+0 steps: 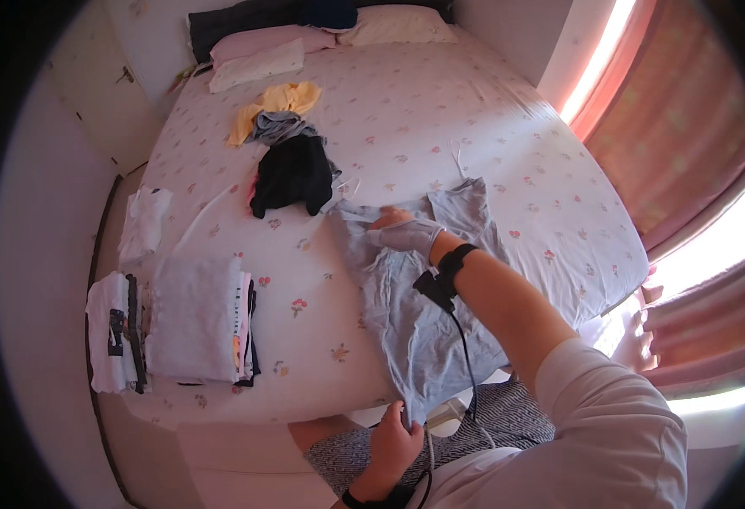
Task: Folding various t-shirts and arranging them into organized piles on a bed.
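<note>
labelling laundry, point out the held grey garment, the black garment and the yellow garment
Grey garment [410, 324]: head view, middle of its cloth.
Black garment [290, 176]: head view, middle of the bundle.
Yellow garment [292, 97]: head view, upper folds.

Grey garment [398, 297] — matt, wrinkled cloth; bedsheet [321, 259] — smoother cloth.

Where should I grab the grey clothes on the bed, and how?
I'd pinch the grey garment by its near lower corner, coming from the bed's near side. The cloth narrows to a point there, and the left hand is gripping that tip. The far end, by the right hand, spreads wider, so one pinch there would probably sag.
</note>
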The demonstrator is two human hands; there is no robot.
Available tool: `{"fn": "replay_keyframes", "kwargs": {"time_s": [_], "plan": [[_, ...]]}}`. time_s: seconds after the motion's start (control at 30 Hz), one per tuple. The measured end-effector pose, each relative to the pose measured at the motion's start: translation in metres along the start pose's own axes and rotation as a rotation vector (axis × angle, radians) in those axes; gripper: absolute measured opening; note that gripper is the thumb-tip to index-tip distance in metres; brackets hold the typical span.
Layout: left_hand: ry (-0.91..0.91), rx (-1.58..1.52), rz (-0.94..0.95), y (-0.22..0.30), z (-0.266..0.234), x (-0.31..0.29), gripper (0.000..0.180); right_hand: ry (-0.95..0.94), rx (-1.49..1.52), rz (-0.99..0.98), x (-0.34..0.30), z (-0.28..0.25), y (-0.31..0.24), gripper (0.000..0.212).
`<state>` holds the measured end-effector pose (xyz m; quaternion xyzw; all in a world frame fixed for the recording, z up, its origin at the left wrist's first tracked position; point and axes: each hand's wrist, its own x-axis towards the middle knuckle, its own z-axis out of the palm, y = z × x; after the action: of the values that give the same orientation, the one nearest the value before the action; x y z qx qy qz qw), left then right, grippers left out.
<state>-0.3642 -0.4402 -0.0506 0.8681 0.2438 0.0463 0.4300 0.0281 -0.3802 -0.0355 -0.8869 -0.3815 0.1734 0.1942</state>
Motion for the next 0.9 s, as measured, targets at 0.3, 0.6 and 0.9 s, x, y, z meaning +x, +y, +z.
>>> {"fn": "replay_keyframes", "kwargs": {"time_s": [0.3, 0.6, 0.9], "plan": [[-0.088, 0.261, 0.190, 0.037, -0.016, -0.002, 0.047, -0.015, 0.321, 0.182, 0.041, -0.023, 0.017, 0.059], [-0.120, 0.367, 0.114, 0.006, 0.013, 0.005, 0.039, 0.115, 0.512, 0.196, -0.009, 0.015, 0.062, 0.086], [-0.117, 0.294, 0.220, 0.014, 0.021, -0.007, 0.034, 0.084, 0.425, 0.098, -0.020, -0.017, 0.044, 0.068]]}}
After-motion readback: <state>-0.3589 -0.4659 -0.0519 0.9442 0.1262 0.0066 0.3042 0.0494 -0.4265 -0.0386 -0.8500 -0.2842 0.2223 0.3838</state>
